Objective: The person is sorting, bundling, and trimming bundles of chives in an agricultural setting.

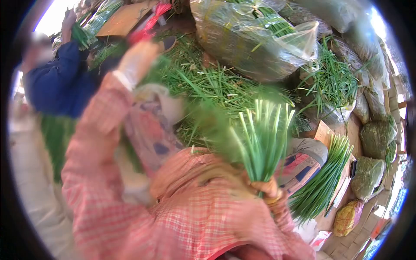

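Green bunch (263,154): one held, long axis near upright, pale ends up
Your right hand (266,189): fingers around it
Your left hand (138,63): fingers blurred, cannot tell

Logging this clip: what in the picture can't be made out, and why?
All in the head view:
Left hand: motion blur; whether it holds anything is unclear.
Green smear beside the held bunch: motion blur hides any separate stalks.
Large plastic bag: glare and creases hide part of the contents.
Yellow-and-red bag: its wall hides what is inside.
Black object at right: too small to identify.
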`<control>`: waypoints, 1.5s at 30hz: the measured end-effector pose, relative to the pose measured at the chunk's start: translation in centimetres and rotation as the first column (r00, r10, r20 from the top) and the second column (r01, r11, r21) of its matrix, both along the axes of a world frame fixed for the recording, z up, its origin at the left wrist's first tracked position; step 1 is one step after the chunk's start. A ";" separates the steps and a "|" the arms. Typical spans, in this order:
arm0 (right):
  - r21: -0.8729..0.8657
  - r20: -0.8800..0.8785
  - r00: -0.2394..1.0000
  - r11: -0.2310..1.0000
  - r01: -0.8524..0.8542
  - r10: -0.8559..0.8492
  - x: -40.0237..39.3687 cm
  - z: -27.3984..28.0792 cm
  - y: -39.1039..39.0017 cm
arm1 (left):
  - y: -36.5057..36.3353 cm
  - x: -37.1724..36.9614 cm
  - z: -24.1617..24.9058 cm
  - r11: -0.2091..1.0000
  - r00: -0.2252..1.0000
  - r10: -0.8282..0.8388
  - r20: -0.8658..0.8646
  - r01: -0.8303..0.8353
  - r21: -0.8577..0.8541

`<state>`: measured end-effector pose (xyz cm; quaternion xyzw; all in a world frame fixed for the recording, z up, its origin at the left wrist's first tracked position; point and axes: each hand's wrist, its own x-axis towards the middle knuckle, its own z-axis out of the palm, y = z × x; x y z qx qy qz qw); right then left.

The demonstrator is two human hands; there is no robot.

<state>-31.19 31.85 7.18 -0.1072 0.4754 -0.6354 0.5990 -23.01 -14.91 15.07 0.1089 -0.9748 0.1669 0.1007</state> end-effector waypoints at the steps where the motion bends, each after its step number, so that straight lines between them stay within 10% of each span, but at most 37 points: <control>1: 0.001 0.015 1.000 1.000 0.023 -0.023 -0.1 0.3 0.2 | -0.2 -0.1 0.6 0.988 0.984 0.151 0.097 -0.153 0.016; 3: -0.004 0.024 0.998 0.998 0.066 -0.065 -0.4 0.8 0.2 | -1.5 -1.3 -1.8 0.856 0.817 0.428 0.386 -0.504 0.117; 5: -0.019 0.013 0.994 0.994 0.109 -0.109 -0.6 1.3 -0.5 | 4.8 -1.7 -3.3 0.905 0.861 0.202 0.467 -0.347 0.247; 6: -0.038 0.056 0.989 0.990 0.139 -0.136 -0.6 1.2 -0.8 | 11.3 -1.7 -1.8 0.585 0.920 0.218 0.327 -0.391 0.711; 7: -0.018 0.056 0.986 0.988 0.157 -0.155 -0.7 1.1 -1.2 | 11.5 -2.2 -5.6 0.099 0.965 -0.245 0.097 -0.074 0.992; 8: 0.004 0.058 0.983 0.985 0.171 -0.171 -0.7 1.0 -1.5 | 14.9 -2.8 -6.9 -0.440 0.972 -0.228 -0.062 -0.046 0.897; 9: 0.029 0.062 0.981 0.982 0.184 -0.186 -0.6 0.9 -1.8 | 16.9 -3.9 -9.7 -0.615 0.934 -0.298 -0.197 -0.030 0.788; 13: 0.242 -0.107 0.993 0.970 -0.021 0.049 -0.6 0.2 -3.4 | 22.8 -8.1 -8.6 -0.938 0.981 -0.008 -0.196 0.061 0.342; 21: 0.343 -0.101 0.982 0.932 -0.117 0.161 -1.3 1.7 -4.1 | 23.2 -11.0 -9.9 -0.975 0.971 -0.048 -0.236 0.006 0.222; 23: 0.389 -0.613 0.627 0.874 -0.290 0.481 -4.5 3.4 -1.7 | 23.1 -11.5 -10.2 -0.979 0.971 -0.056 -0.234 -0.007 0.203; 25: 0.638 -0.624 0.417 0.739 -0.216 0.661 -10.2 6.8 -0.2 | 22.5 -11.8 -9.8 -0.973 0.963 -0.119 -0.240 -0.065 0.222; 27: 0.281 -0.798 0.601 0.915 0.292 0.053 -14.0 9.8 -1.6 | 22.6 -11.9 -8.3 -0.982 0.954 -0.178 -0.240 -0.155 0.109; 28: 0.091 -0.840 0.537 0.957 0.276 -0.075 -14.4 13.3 -5.9 | 23.0 -12.2 -8.1 -0.974 0.940 -0.226 -0.255 -0.213 0.078; 31: -0.081 -0.959 0.279 0.990 -0.112 -0.047 -18.8 12.7 -14.4 | 23.9 -12.6 -8.1 -0.970 0.936 -0.245 -0.254 -0.236 0.065; 32: 0.252 -0.890 0.301 0.920 -0.301 0.342 -17.8 10.6 -15.0 | 24.1 -12.6 -8.7 -0.970 0.945 -0.237 -0.227 -0.216 0.115; 34: 0.391 -0.810 0.273 0.824 -0.410 0.519 -15.5 5.6 -14.4 | 25.0 -13.0 -9.5 -0.959 0.943 -0.269 -0.194 -0.243 0.145; 37: 0.196 -0.917 0.285 0.938 -0.285 0.279 -13.1 3.6 -11.4 | 25.4 -13.4 -9.5 -0.939 0.931 -0.337 -0.142 -0.322 0.118; 39: 0.237 -0.764 0.572 0.954 -0.184 0.300 -13.2 6.0 -9.6 | 25.1 -13.5 -9.0 -0.929 0.932 -0.353 -0.079 -0.338 0.151; 41: 0.013 -0.802 0.594 0.994 0.111 -0.056 -13.7 5.5 -7.6 | 26.1 -13.1 -8.2 -0.819 0.995 -0.093 0.025 -0.091 0.567; 42: -0.227 -0.870 0.359 0.921 0.316 -0.337 -14.1 3.9 -6.1 | 25.5 -13.7 -7.7 -0.916 0.997 0.079 -0.008 0.076 0.394; 45: -0.140 -0.645 0.442 0.665 0.734 -0.623 -14.4 7.9 0.3 | 17.2 -15.9 -9.3 -0.828 0.823 0.552 0.136 0.520 0.209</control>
